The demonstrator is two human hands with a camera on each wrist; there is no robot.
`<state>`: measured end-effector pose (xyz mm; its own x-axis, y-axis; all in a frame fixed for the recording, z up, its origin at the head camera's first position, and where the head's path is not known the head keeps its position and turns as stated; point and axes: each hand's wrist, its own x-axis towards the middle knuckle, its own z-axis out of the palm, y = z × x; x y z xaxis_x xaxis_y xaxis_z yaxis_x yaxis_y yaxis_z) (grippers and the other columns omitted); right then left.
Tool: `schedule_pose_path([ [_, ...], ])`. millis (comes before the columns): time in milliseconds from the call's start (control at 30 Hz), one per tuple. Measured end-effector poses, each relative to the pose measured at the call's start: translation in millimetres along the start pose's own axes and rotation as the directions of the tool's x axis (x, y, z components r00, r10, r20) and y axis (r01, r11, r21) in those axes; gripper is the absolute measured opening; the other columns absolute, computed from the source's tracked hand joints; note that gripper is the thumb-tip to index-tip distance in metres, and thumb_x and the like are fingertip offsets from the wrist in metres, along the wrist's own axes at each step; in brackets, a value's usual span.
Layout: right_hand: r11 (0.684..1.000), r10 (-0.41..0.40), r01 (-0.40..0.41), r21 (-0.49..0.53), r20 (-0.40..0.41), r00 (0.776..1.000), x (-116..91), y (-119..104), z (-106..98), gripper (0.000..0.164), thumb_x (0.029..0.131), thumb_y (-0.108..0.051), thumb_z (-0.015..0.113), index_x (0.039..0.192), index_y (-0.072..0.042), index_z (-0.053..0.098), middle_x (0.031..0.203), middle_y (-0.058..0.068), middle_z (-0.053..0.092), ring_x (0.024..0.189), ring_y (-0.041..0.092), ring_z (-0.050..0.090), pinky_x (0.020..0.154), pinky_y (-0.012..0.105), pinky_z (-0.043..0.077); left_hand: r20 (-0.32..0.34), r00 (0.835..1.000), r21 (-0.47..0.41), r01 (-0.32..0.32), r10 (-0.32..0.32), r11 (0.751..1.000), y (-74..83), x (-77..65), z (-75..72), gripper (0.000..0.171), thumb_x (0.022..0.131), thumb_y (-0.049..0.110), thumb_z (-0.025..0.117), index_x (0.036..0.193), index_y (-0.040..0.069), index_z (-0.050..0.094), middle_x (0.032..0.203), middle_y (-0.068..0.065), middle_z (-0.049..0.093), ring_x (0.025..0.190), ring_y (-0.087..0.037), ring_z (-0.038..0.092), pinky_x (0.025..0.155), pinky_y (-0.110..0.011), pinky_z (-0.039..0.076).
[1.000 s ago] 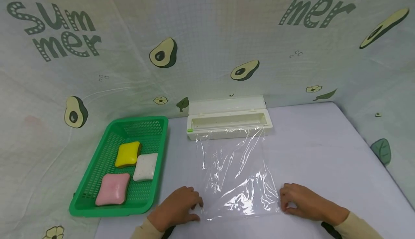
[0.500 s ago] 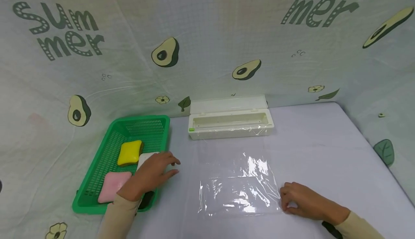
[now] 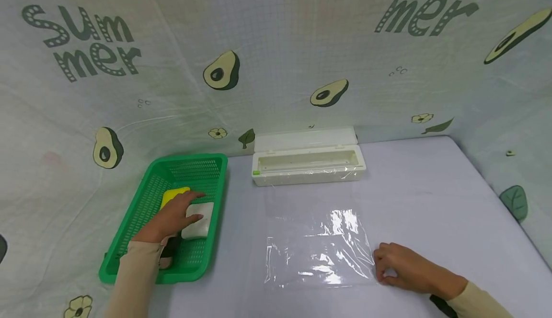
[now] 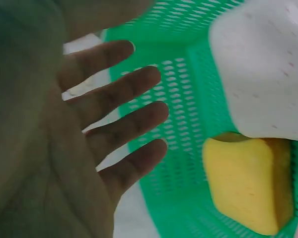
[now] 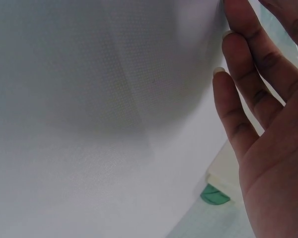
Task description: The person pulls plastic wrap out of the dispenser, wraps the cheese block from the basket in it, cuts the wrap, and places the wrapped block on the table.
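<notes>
Lying on pale lilac table (image 3: 431, 198): green basket (image 3: 129, 241) sitting left, white open dispenser box (image 3: 308, 162) resting at back, clear film sheet (image 3: 319, 253) spreading flat front-centre.

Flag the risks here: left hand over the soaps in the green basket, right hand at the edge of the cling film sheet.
1. The cling film sheet is already wrinkled, and only the right hand rests at its edge; it may fold onto itself.
2. The left hand is spread over the white soap, close beside the yellow soap; a loose grasp could drag both.
3. The light green basket might shift.
</notes>
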<state>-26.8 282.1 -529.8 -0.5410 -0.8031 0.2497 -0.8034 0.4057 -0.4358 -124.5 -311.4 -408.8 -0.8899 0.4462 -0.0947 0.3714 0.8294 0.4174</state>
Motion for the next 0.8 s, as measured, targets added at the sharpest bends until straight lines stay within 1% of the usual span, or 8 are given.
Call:
schedule_pose_path([
  [100, 1.000, 0.001, -0.001, 0.003, 0.000, 1.000, -0.5, 0.0, -0.4, 0.031, 0.070, -0.011, 0.096, 0.076, -0.032, 0.073, 0.086, -0.021, 0.056, 0.081, -0.005, 0.046, 0.066, 0.017, 0.039, 0.057, 0.997, -0.034, 0.056, -0.054, 0.998, -9.6, 0.3, 5.1, 0.073, 0.084, 0.006, 0.089, 0.145, -0.010, 0.052, 0.145, -0.033, 0.055, 0.131, -0.055, 0.052, 0.104, -0.069, 0.046],
  [167, 1.000, -0.004, 0.004, 0.001, -0.003, 1.000, -1.0, 0.1, -0.4, 0.032, 0.069, -0.012, 0.096, 0.076, -0.032, 0.073, 0.086, -0.021, 0.055, 0.081, -0.005, 0.046, 0.067, 0.016, 0.039, 0.084, 0.994, -0.052, 0.079, -0.075, 0.995, -15.3, 0.9, 9.9, 0.083, 0.078, 0.005, 0.093, 0.147, -0.009, 0.050, 0.148, -0.034, 0.053, 0.132, -0.055, 0.050, 0.105, -0.069, 0.045],
  [267, 1.000, -0.014, 0.014, -0.005, -0.009, 1.000, -1.8, 0.6, 0.1, 0.033, 0.069, -0.012, 0.096, 0.076, -0.033, 0.072, 0.087, -0.021, 0.055, 0.082, -0.005, 0.046, 0.067, 0.015, 0.038, 0.109, 0.991, -0.056, 0.085, -0.079, 0.995, -23.1, 2.4, 18.6, 0.093, 0.071, 0.005, 0.097, 0.149, -0.009, 0.049, 0.150, -0.033, 0.052, 0.132, -0.053, 0.050, 0.105, -0.068, 0.046],
  [367, 1.000, -0.021, 0.021, -0.012, -0.015, 1.000, -2.3, 0.9, 0.9, 0.033, 0.067, -0.012, 0.097, 0.076, -0.033, 0.072, 0.087, -0.021, 0.055, 0.082, -0.004, 0.046, 0.068, 0.015, 0.038, 0.132, 0.989, -0.026, 0.072, -0.068, 0.997, -28.4, 3.5, 26.8, 0.099, 0.067, 0.008, 0.099, 0.151, -0.006, 0.048, 0.151, -0.031, 0.052, 0.129, -0.049, 0.052, 0.104, -0.065, 0.048],
  [467, 1.000, -0.019, 0.019, -0.010, -0.010, 1.000, -2.4, 1.0, 1.5, 0.033, 0.068, -0.012, 0.097, 0.077, -0.033, 0.072, 0.088, -0.021, 0.056, 0.082, -0.004, 0.047, 0.069, 0.015, 0.038, 0.162, 0.985, 0.032, 0.051, -0.056, 0.998, -30.4, 5.0, 31.9, 0.103, 0.065, 0.012, 0.101, 0.151, -0.004, 0.048, 0.150, -0.031, 0.051, 0.128, -0.049, 0.051, 0.101, -0.065, 0.049],
  [600, 1.000, -0.009, 0.009, -0.006, 0.001, 1.000, -2.4, 0.9, 1.6, 0.033, 0.068, -0.012, 0.097, 0.077, -0.033, 0.073, 0.089, -0.021, 0.057, 0.083, -0.004, 0.048, 0.069, 0.015, 0.039, 0.185, 0.981, 0.101, 0.042, -0.061, 0.994, -30.1, 7.1, 35.9, 0.106, 0.064, 0.015, 0.103, 0.151, -0.004, 0.046, 0.152, -0.032, 0.047, 0.135, -0.053, 0.044, 0.106, -0.070, 0.042],
  [700, 1.000, -0.010, 0.010, -0.014, -0.003, 1.000, -2.5, 1.1, 1.4, 0.033, 0.068, -0.012, 0.097, 0.077, -0.033, 0.073, 0.089, -0.021, 0.057, 0.083, -0.004, 0.047, 0.069, 0.015, 0.039, 0.184, 0.979, 0.129, 0.066, -0.089, 0.990, -29.9, 8.9, 38.2, 0.110, 0.063, 0.015, 0.103, 0.154, -0.003, 0.044, 0.154, -0.031, 0.045, 0.142, -0.055, 0.035, 0.110, -0.072, 0.035],
  [800, 1.000, -0.016, 0.016, -0.020, -0.012, 1.000, -2.8, 0.7, 1.4, 0.034, 0.066, -0.011, 0.097, 0.076, -0.033, 0.072, 0.088, -0.022, 0.056, 0.083, -0.004, 0.047, 0.070, 0.014, 0.038, 0.177, 0.978, 0.159, 0.086, -0.114, 0.984, -25.9, 10.8, 38.1, 0.109, 0.064, 0.012, 0.103, 0.154, -0.002, 0.044, 0.154, -0.030, 0.046, 0.147, -0.059, 0.029, 0.112, -0.072, 0.034],
])
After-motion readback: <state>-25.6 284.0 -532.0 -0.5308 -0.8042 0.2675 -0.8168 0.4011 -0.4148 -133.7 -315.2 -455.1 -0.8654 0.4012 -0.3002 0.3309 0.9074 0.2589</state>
